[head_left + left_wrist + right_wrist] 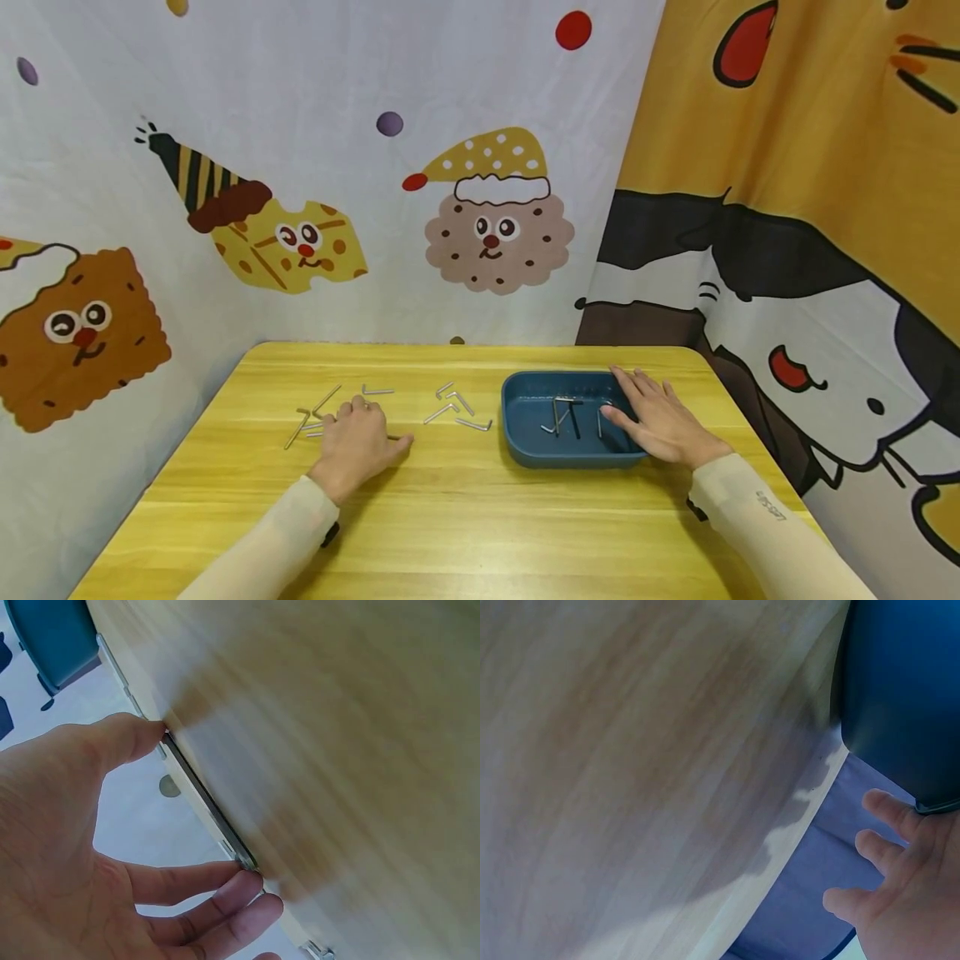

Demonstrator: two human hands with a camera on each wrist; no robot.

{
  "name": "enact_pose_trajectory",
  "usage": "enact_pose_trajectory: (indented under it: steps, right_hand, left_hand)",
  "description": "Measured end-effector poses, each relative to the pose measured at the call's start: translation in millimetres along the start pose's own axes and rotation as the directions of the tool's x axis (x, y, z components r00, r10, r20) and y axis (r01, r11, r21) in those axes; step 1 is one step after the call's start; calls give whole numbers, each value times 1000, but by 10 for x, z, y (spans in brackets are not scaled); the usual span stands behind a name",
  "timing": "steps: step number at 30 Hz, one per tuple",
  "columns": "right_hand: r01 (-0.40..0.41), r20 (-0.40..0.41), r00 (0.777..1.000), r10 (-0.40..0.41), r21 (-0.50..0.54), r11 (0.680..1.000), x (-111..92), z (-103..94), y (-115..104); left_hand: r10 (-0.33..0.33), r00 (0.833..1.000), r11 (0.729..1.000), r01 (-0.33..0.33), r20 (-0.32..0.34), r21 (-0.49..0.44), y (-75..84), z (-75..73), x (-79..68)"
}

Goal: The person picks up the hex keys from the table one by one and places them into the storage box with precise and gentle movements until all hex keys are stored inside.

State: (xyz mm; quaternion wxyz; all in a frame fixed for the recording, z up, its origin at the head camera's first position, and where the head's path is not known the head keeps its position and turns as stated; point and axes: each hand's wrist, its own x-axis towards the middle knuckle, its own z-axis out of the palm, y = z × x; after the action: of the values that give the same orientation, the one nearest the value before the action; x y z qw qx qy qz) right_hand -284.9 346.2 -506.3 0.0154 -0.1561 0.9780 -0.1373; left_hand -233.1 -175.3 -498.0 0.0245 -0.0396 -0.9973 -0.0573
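Observation:
My left hand [356,442] is low over the table at the left. Its thumb and fingers pinch a dark hex key [206,799] by its two ends, close to the wood. Around that hand lie several loose L-shaped hex keys [297,428], partly hidden by it. A blue plastic tray [517,454] stands to the right, with several hex keys [557,417] inside. My right hand [667,425] rests on the tray's right rim, its thumb reaching over the inside. The right wrist view shows its other fingers [881,851] spread loosely outside the tray.
Between my left hand and the tray lie several silver hex keys [441,412]. Another hex key [378,391] lies farther back. The wooden table [450,533] ends at a printed cloth [390,275] behind, with a patterned curtain [675,275] on the right.

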Motion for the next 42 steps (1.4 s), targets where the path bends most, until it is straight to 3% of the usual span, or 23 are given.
enact_pose_trajectory:
  steps: [15,27,35,42]
  right_hand:
    - [4,-1,1000,-4,2,1000,9,-3,-9]
    - [3,-4,1000,-3,4,1000,6,-4,5]
    - [5,-8,1000,-5,6,1000,5,1,7]
    - [7,-9,1000,-7,13,1000,2,4,17]
  left_hand:
    - [-2,1000,995,2,-1,-97,-49,7,46]
    - [66,997,971,-71,-27,-228,-77,-16,40]
    - [109,994,966,-111,-23,-232,-83,-29,29]
    - [156,987,975,-160,-38,-152,-75,-32,40]
